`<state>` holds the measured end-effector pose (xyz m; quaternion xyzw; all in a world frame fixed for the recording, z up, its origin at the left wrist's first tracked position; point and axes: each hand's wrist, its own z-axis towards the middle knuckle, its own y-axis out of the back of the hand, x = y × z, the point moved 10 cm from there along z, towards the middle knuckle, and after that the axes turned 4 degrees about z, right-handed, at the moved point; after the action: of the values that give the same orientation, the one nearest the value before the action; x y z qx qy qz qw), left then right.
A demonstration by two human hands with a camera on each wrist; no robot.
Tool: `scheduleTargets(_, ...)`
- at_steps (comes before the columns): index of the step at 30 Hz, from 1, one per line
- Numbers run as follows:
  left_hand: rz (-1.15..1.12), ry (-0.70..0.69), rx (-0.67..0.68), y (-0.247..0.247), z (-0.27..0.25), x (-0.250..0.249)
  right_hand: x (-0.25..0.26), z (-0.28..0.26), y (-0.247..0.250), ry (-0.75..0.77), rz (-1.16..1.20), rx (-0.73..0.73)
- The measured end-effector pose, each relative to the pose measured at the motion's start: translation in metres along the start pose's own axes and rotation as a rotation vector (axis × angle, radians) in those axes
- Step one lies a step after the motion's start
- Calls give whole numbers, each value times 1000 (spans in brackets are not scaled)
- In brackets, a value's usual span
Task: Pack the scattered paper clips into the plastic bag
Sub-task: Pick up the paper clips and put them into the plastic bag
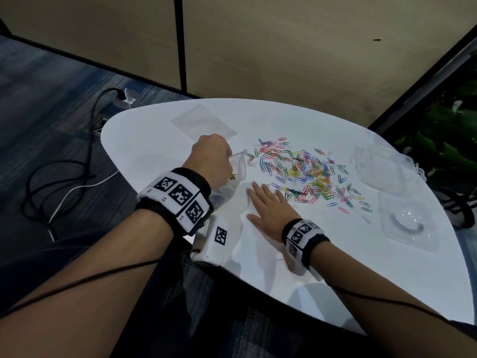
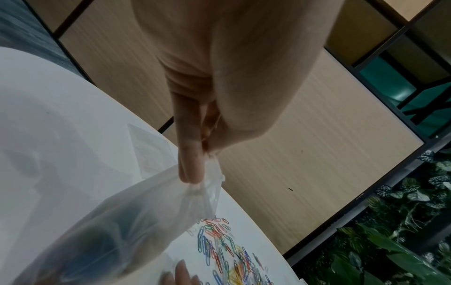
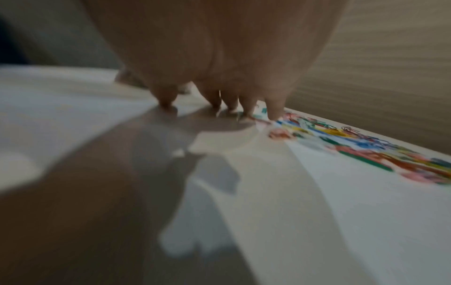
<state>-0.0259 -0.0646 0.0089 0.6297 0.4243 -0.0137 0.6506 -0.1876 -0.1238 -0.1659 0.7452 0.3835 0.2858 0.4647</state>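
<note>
Many coloured paper clips (image 1: 304,171) lie scattered across the middle of the white table (image 1: 154,156); they also show in the left wrist view as paper clips (image 2: 227,248) and, blurred, as paper clips (image 3: 361,146). My left hand (image 1: 211,158) pinches the rim of a clear plastic bag (image 1: 232,177) and holds it up just left of the pile; the bag (image 2: 136,217) hangs below the fingers (image 2: 190,154) with dark shapes inside. My right hand (image 1: 268,205) lies flat on the table with straight fingers (image 3: 273,108), fingertips at the near edge of the pile.
A second flat clear bag (image 1: 204,122) lies at the table's far side. Clear plastic containers (image 1: 379,164) and a clear lid (image 1: 407,220) sit at the right. A white tagged block (image 1: 219,239) rests at the near edge. Cables (image 1: 59,182) run on the floor left.
</note>
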Motion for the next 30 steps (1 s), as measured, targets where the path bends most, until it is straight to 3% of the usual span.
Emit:
scheduleTargets(4, 5, 1, 21, -2, 0, -1, -45, -20, 1, -12, -116, -93)
scheduleTargets(9, 18, -5, 44, -6, -2, -5, -111, -27, 0, -226, -60, -71)
scheduleTargets(18, 42, -22, 100, -20, -2, -19, -112, -22, 30, -102, -51, -299)
scheduleTargets(20, 52, -27, 112, -24, -2, -22, -124, -26, 42, -167, 70, -335)
scheduleTargets(26, 68, -68, 111, -37, -2, -46, -184, -46, 59, -562, 412, -424)
scheduleTargets(30, 52, -89, 128, -49, -1, -63, -221, -63, 40, -770, 1007, -379)
